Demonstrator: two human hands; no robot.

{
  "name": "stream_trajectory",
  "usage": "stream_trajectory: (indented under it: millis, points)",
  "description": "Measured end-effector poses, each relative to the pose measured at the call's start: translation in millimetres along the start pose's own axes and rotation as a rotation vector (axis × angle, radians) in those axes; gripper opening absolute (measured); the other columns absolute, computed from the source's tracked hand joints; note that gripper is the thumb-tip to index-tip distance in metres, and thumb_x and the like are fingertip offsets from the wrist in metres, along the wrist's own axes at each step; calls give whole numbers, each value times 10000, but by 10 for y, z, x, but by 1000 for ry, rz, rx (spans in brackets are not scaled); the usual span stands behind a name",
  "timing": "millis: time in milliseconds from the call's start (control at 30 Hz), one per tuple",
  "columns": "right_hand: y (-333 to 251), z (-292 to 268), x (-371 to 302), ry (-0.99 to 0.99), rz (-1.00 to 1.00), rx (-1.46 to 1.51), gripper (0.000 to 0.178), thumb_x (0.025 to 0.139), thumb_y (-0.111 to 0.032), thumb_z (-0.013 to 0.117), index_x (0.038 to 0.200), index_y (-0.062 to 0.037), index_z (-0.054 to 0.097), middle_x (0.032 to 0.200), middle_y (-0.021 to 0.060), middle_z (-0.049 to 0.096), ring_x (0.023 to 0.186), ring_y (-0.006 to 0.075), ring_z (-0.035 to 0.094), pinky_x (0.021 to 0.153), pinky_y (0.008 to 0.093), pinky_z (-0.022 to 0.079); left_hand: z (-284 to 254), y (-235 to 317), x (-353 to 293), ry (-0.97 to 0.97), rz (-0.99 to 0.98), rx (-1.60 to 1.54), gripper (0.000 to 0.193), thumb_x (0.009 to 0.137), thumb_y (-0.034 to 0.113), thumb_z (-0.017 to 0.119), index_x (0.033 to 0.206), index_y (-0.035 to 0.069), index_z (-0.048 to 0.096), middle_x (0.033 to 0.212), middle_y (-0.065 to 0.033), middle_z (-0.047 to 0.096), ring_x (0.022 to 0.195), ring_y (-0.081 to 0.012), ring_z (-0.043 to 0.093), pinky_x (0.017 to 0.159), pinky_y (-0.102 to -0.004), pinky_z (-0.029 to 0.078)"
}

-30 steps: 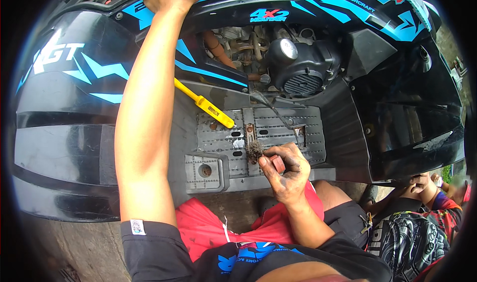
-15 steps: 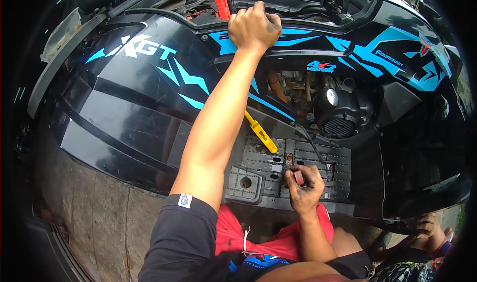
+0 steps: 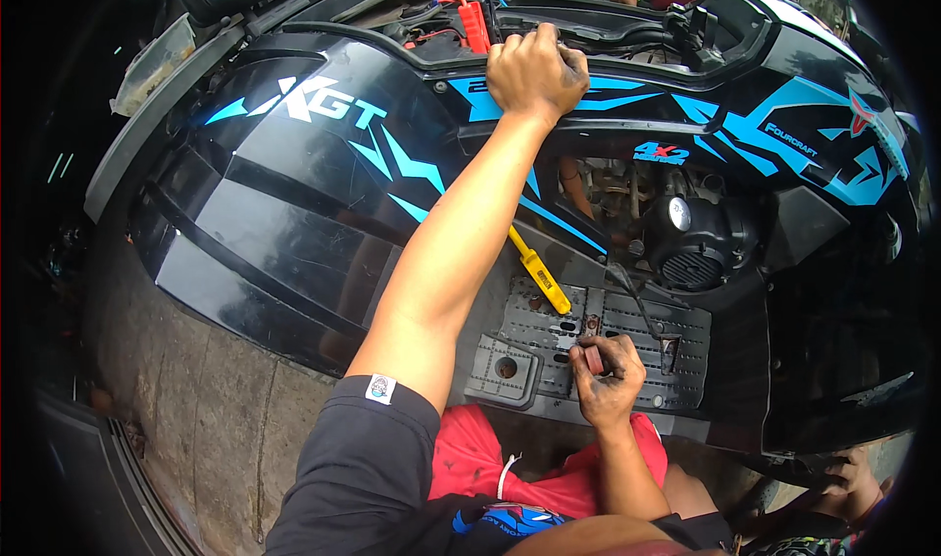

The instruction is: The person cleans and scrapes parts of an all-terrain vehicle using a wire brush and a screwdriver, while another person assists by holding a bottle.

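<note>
My left hand (image 3: 537, 71) reaches across a black and blue quad bike, its fingers curled over the top edge of the side panel (image 3: 627, 94). What lies under those fingers is hidden. Just left of it, a red cable clamp (image 3: 475, 25) stands up in the open bay. Low over the footrest (image 3: 667, 311), my right hand (image 3: 612, 385), smudged dark, pinches a small reddish-brown block (image 3: 593, 360) between thumb and fingers. Close by, a yellow-handled tool (image 3: 545, 280) slants down onto the footrest; its upper end goes out of sight behind my left forearm.
The engine (image 3: 691, 242) shows through a gap in the bodywork. A broad rear fender (image 3: 284, 193) fills the left side. Another person's hand (image 3: 853, 473) is at the lower right. Concrete floor (image 3: 211, 409) lies lower left, and a clear plastic container (image 3: 157, 66) is at upper left.
The view has shifted, so the quad bike and both hands appear farther right and slightly lower. Each hand keeps its hold, with little movement against the vehicle.
</note>
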State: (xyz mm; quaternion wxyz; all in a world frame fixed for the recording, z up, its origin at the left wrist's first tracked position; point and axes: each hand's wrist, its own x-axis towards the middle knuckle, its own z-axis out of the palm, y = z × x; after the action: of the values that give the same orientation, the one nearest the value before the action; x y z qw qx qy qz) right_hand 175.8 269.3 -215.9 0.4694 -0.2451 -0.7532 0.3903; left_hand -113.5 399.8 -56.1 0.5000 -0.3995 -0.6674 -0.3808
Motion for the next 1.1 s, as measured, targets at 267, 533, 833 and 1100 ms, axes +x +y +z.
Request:
stream_trajectory:
  millis: [267, 533, 833, 1100]
  points:
    - [3, 26, 16, 3, 19, 25, 221, 684, 38, 779, 877, 38, 672, 787, 86, 586, 665, 162, 594, 604, 265, 483, 43, -14, -14, 28, 7, 5, 172, 705, 204, 615, 810, 86, 684, 662, -117, 670, 661, -289, 636, 662, -393, 467]
    - [38, 47, 25, 11, 25, 52, 221, 687, 32, 782, 876, 43, 669, 779, 86, 579, 658, 163, 593, 591, 267, 480, 47, -5, 1, 46, 14, 7, 172, 699, 212, 618, 790, 81, 682, 634, -124, 655, 649, -293, 635, 664, -407, 479]
    - [-1, 83, 36, 12, 51, 78, 186, 696, 37, 769, 848, 32, 663, 770, 84, 580, 667, 155, 563, 609, 262, 460, 70, -23, -9, 68, 16, -20, 151, 690, 221, 609, 681, 71, 591, 651, -100, 643, 640, -290, 594, 654, -392, 434]
    - [12, 87, 40, -2, 49, 93, 191, 693, 45, 767, 853, 36, 663, 789, 86, 582, 665, 153, 570, 602, 260, 463, 56, 14, 2, 40, 15, 7, 199, 696, 216, 626, 824, 83, 701, 639, -118, 663, 652, -287, 642, 670, -399, 482]
